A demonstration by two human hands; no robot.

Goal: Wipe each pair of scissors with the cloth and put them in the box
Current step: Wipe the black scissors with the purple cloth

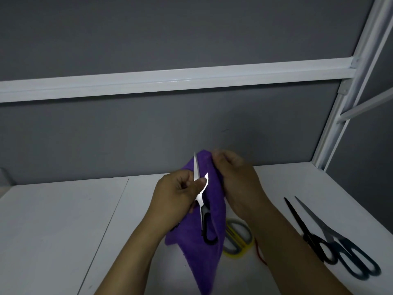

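Head view, nearest first: the tail of the purple cloth [200, 262] hangs loose toward the table [53, 220] between the two forearms, so that it drapes behind the work. To the right, flat on the table and well apart from the hands, lie a black-bladed scissors [306, 233] and, just beside it, a silver-bladed scissors [331, 235]. Both have their handles toward the person and their tips away to the upper left. A yellow-handled scissors [238, 237] lies partly under the cloth and the right forearm. These look like pairs yet to be wiped (a judgement; nothing marks them).

Farther out, the held scissors [201, 201] is raised above the table against the cloth. Its long axis runs nearly upright in the picture, with the dark handle loops low and toward the person. The blades seem slightly parted, the longer tip pointing up and away toward the wall [191, 128].

The left hand [178, 192] pinches the blades just above the pivot between thumb and curled fingers, probably to steady the steel. The right hand [236, 179], fingers curled, grips the cloth's top edge beside the tip, placed to draw it along the blade. Beyond runs a white rail [170, 81]. The box is not in view.
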